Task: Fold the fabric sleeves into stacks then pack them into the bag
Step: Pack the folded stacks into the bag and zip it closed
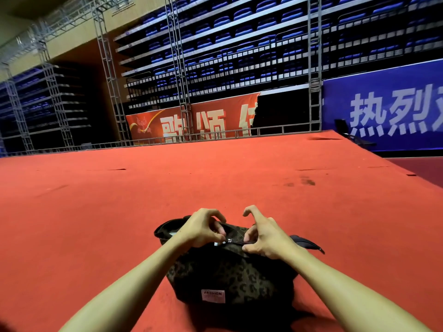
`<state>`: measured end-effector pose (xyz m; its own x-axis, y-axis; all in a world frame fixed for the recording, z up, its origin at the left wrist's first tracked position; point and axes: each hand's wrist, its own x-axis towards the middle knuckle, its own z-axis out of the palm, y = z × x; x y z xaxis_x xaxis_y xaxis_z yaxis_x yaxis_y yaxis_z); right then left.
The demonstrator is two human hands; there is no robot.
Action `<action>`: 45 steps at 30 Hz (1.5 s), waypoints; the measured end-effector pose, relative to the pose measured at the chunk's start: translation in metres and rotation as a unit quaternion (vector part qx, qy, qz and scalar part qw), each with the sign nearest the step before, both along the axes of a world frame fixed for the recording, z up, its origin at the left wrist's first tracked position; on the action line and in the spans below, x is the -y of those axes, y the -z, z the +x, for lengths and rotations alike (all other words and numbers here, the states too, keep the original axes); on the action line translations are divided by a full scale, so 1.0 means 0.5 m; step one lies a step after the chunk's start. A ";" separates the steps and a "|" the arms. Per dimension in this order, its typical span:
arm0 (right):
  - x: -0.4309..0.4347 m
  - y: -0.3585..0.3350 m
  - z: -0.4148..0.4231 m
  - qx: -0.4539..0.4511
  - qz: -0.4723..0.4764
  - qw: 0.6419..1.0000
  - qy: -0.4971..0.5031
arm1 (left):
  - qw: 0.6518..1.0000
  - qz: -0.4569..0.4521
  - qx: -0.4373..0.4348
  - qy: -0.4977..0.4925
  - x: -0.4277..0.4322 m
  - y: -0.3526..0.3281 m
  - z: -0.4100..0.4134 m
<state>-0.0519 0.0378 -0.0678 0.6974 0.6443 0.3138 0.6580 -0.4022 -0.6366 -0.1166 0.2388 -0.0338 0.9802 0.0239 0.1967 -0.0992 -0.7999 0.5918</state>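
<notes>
A dark leopard-print bag [230,276] with a pink label stands on the red carpet close in front of me. My left hand [203,227] pinches the metal zipper pull [229,240] at the bag's top. My right hand [266,236] pinches the bag's top edge along the zipper line, just right of the pull. The zipper looks shut to the right of the pull; the left end of the opening gapes, with something pale showing inside. The fabric sleeves are not visible. A dark strap [309,243] lies to the right of the bag.
The red carpet [215,183] covers a wide stage that ends at a low metal rail [167,140] at the back. Behind it stand truss towers, a red banner, a blue banner and tiers of blue seats. The stage edge drops off at the right.
</notes>
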 end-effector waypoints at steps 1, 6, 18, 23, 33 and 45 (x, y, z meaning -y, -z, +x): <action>0.002 0.000 0.000 0.001 0.000 1.000 -0.004 | 1.000 0.001 -0.004 -0.001 -0.013 0.002 -0.001; 0.010 0.002 0.001 -0.019 0.017 1.000 -0.014 | 1.000 0.000 -0.006 0.000 -0.051 0.008 -0.005; 0.034 -0.010 0.006 -0.097 0.054 0.993 -0.037 | 0.996 -0.089 -0.020 0.006 -0.133 0.012 -0.034; 0.054 -0.024 0.022 -0.074 0.037 0.995 -0.053 | 0.998 -0.057 -0.030 -0.026 -0.180 -0.020 -0.046; 0.073 -0.031 0.032 -0.140 0.057 0.985 -0.079 | 0.995 -0.025 0.010 -0.098 -0.279 -0.031 -0.077; 0.070 -0.017 0.022 -0.122 0.074 0.987 -0.067 | 0.983 0.149 0.083 -0.067 -0.259 -0.022 -0.089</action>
<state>-0.0409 0.0027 -0.0592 0.6760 0.6950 0.2450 0.5185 -0.2122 -0.8283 -0.1611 0.3684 -0.0229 0.9260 0.0668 0.3715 -0.0573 -0.9479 0.3133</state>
